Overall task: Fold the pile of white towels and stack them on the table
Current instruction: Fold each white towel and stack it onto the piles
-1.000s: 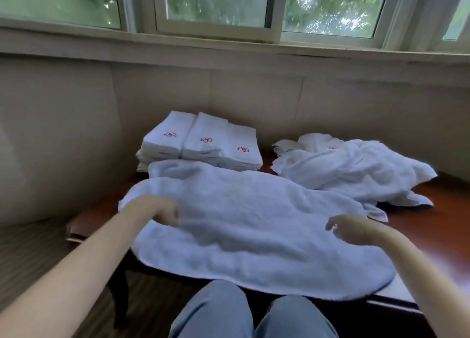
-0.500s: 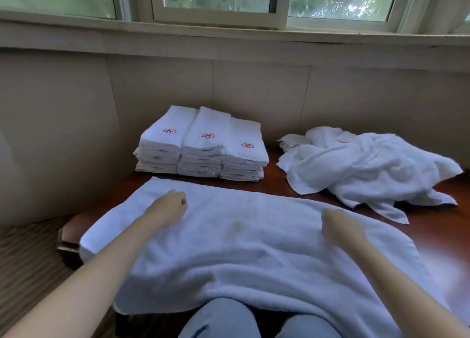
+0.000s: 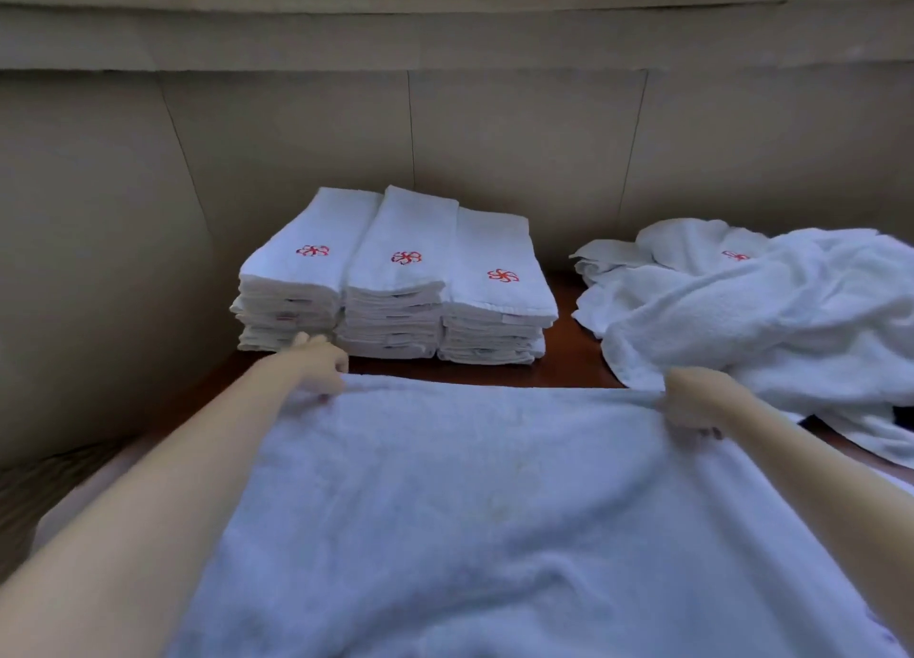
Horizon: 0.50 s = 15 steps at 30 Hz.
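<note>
A white towel (image 3: pixel 475 519) lies spread flat across the near part of the dark wooden table (image 3: pixel 569 360). My left hand (image 3: pixel 321 365) grips the towel's far edge near its left corner. My right hand (image 3: pixel 692 400) pinches the same far edge near the right corner. Behind, three side-by-side stacks of folded white towels (image 3: pixel 395 281) with red emblems stand against the wall. A rumpled pile of unfolded white towels (image 3: pixel 771 311) sits at the back right.
A beige panelled wall (image 3: pixel 494 128) rises directly behind the table, with a window sill above. A narrow strip of bare wood separates the spread towel from the stacks. Striped floor (image 3: pixel 29 489) shows at the left.
Both hands have moved from the towel's middle out to its far edge and taken hold of it. The towel now lies flatter and the view has tilted closer and lower.
</note>
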### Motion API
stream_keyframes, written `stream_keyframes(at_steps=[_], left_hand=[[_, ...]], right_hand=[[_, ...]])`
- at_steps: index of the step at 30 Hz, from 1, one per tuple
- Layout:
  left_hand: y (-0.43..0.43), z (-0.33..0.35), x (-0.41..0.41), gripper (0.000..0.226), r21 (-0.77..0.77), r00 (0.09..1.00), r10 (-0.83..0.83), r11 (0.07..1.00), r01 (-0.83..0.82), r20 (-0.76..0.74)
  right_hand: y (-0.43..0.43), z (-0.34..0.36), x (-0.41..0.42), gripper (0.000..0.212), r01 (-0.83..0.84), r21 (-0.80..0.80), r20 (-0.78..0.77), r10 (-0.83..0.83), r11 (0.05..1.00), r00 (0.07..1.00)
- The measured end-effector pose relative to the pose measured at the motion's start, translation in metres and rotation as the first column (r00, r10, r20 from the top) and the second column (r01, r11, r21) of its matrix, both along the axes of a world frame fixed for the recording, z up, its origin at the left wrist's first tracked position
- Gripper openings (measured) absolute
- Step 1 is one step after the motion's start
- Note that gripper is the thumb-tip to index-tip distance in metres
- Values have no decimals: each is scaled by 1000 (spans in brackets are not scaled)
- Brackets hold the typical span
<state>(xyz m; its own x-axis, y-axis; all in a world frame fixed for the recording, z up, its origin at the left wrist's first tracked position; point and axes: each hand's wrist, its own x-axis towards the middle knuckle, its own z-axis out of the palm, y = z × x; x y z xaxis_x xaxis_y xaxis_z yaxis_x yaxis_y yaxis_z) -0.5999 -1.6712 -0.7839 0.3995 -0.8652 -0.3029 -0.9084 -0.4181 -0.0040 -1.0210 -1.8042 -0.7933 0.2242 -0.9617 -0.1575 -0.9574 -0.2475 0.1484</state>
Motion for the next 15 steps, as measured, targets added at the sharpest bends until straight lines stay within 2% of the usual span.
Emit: stream_keyframes(at_steps=[1,2,4,6,8,9,10,12,15], left_hand=[[-2,4,0,13,1,999,-31,1000,31,38],[-2,7,0,12,-32,996,-50,998,53,78],[4,14,-4,16,-224,971,-24,971,79,239],[17,17,-11,14,-545,906,109,826,146,409],[40,14,-19,21,-755,899,203,630,184,388],[56,11,-23,25,-801,889,216,553,229,403],[71,5,-27,29,-793,871,222,552,258,438],[103,-16,-36,37,-712,841,206,651,264,500],[140,-36,-47,33,-514,883,207,857,45,422]], right_hand=[[-3,0,1,11,39,-74,98,-32,996,995],[-4,1,3,15,87,-169,225,-47,982,973],[-1,5,8,14,182,-370,476,17,911,880],[11,12,14,13,246,-521,612,157,817,776],[31,13,15,11,276,-565,676,244,778,696],[44,11,13,10,277,-566,690,262,777,675],[58,6,10,9,273,-565,692,267,779,671],[87,-9,-2,10,232,-559,655,252,796,713],[116,-33,-24,13,134,-395,527,105,909,843]])
